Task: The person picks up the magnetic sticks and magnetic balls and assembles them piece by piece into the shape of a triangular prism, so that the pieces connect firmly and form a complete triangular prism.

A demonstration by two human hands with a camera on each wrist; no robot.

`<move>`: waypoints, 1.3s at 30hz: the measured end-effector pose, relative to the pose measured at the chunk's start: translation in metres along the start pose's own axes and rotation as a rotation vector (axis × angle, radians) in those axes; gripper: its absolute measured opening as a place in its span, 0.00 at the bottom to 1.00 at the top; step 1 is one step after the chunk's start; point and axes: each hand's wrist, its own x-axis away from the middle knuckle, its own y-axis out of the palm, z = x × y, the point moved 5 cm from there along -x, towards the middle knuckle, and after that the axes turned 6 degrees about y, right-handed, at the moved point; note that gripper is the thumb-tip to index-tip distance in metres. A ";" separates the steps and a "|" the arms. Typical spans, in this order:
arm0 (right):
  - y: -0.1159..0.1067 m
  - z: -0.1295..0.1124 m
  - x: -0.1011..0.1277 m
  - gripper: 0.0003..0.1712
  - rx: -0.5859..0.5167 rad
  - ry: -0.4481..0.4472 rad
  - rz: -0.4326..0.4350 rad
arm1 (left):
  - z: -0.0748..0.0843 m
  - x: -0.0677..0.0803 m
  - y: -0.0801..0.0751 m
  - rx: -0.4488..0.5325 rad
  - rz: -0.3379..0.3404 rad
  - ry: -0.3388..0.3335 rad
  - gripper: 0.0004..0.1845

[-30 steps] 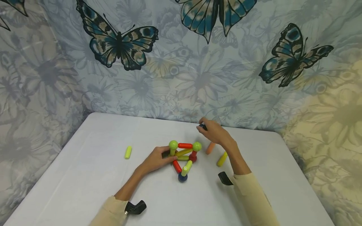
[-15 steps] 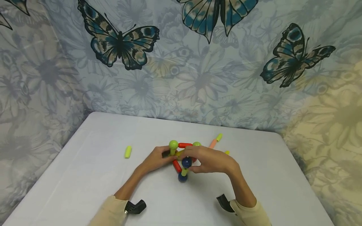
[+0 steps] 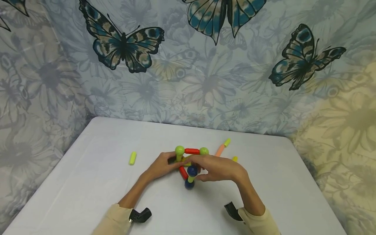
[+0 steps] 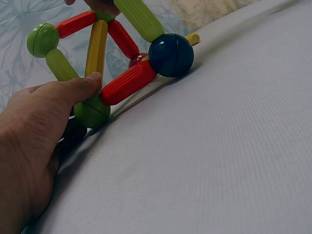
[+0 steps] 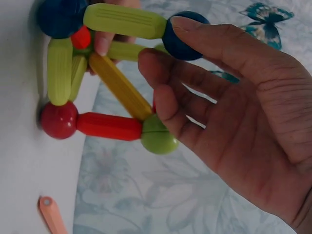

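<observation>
A frame of magnetic building rods and balls stands on the white table; its back red rod (image 3: 192, 151) joins two green balls. My left hand (image 3: 162, 165) grips its left corner, the thumb against the yellow rod (image 4: 96, 48) just above the lower green ball (image 4: 92, 112). My right hand (image 3: 220, 168) holds a dark blue ball (image 3: 192, 171) between thumb and fingers. That ball sits on the upper end of a lime green rod (image 5: 125, 21), which rises from another blue ball (image 3: 189, 184) on the table. My right hand covers part of the frame in the head view.
One lime rod (image 3: 133, 158) lies alone at the left. Right of the frame are an orange rod (image 3: 220, 150), a lime rod (image 3: 227, 142) at its far end, and a yellow rod (image 3: 235, 159) partly hidden by my right hand. A butterfly-print cloth (image 3: 211, 81) hangs behind the table.
My right hand came from the back right of the table to the frame with the blue ball. The ball has lowered slightly onto the upright lime rod. My left hand stayed put.
</observation>
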 end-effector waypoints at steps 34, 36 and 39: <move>-0.034 0.201 0.021 0.13 0.269 0.603 0.315 | 0.002 -0.001 0.002 0.003 -0.014 -0.005 0.16; -0.035 0.204 0.024 0.16 0.295 0.638 0.314 | 0.002 -0.001 0.002 0.002 -0.012 -0.004 0.15; -0.034 0.206 0.024 0.21 0.283 0.636 0.312 | 0.002 -0.001 0.001 0.003 -0.009 -0.017 0.15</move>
